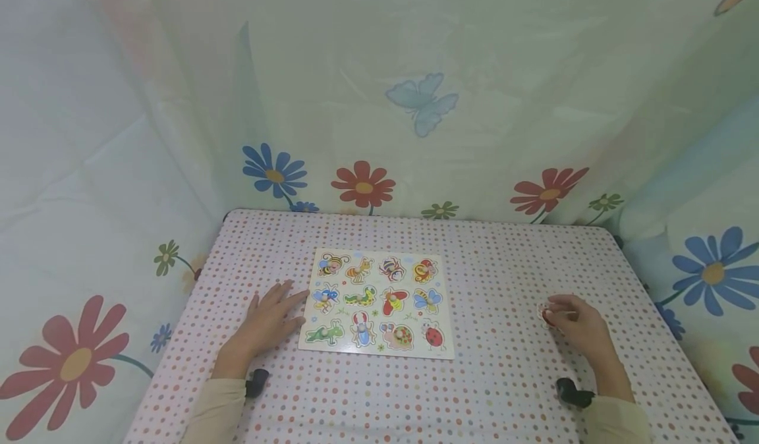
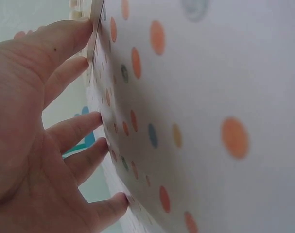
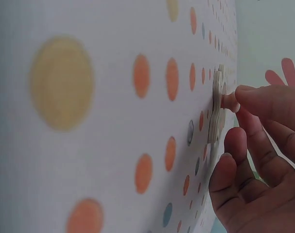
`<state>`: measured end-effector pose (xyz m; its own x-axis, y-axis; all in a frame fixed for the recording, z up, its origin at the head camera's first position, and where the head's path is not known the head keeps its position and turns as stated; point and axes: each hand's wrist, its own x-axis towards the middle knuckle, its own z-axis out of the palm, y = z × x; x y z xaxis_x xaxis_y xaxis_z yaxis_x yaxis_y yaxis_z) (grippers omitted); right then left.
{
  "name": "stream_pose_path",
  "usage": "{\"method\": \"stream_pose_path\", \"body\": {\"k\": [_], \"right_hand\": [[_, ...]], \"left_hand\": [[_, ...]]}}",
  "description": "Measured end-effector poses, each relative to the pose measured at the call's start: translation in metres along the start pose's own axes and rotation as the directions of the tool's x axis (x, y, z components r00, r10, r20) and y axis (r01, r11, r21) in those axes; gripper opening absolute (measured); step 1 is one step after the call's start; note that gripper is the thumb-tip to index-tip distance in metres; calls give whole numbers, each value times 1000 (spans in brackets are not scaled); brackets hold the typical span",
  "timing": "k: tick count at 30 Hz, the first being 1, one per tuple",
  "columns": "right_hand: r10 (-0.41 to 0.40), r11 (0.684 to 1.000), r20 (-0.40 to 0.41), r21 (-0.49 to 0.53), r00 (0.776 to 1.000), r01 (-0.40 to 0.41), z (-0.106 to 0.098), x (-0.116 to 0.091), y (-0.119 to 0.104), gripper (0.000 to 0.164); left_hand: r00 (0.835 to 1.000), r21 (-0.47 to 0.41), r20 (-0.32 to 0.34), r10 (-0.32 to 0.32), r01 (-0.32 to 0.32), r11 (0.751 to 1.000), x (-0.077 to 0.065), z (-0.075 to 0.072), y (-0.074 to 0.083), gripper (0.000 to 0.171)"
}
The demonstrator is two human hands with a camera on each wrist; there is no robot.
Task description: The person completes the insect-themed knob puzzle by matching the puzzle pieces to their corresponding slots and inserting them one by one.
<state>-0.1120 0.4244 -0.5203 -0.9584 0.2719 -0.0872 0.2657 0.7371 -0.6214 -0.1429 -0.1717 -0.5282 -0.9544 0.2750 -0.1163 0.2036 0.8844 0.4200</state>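
Observation:
A wooden peg puzzle board with colourful insect pictures lies flat on the table. My left hand rests beside its left edge with fingers spread; in the left wrist view the thumb and index fingertip meet the board's side, and the other fingertips touch the tablecloth. Well to the right of the board, my right hand pinches a small puzzle piece, partly red, at the tablecloth. The right wrist view shows the piece edge-on, its round knob between thumb and finger; its picture is hidden there.
The dotted tablecloth covers the table. Behind and at both sides hangs a pale curtain printed with flowers and a butterfly. A black wrist-worn device sits at the right wrist, another at the left.

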Motion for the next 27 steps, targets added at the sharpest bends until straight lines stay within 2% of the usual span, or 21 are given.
{"method": "stream_pose_path", "body": {"k": [6,19,27], "right_hand": [[-26,999,-10,-22,1000,26,2,2,3,42],[-28,999,0,-30,1000,28,3,1,0,42],[-66,998,24,-5,998,66,6,-4,-18,45]], "left_hand": [[1000,3,3,-1,1,1000,0,0,0,56],[1000,-5,7,-3,3,1000,0,2,-2,56],[1000,-4,6,-8,8,1000,0,0,-1,56]]}}
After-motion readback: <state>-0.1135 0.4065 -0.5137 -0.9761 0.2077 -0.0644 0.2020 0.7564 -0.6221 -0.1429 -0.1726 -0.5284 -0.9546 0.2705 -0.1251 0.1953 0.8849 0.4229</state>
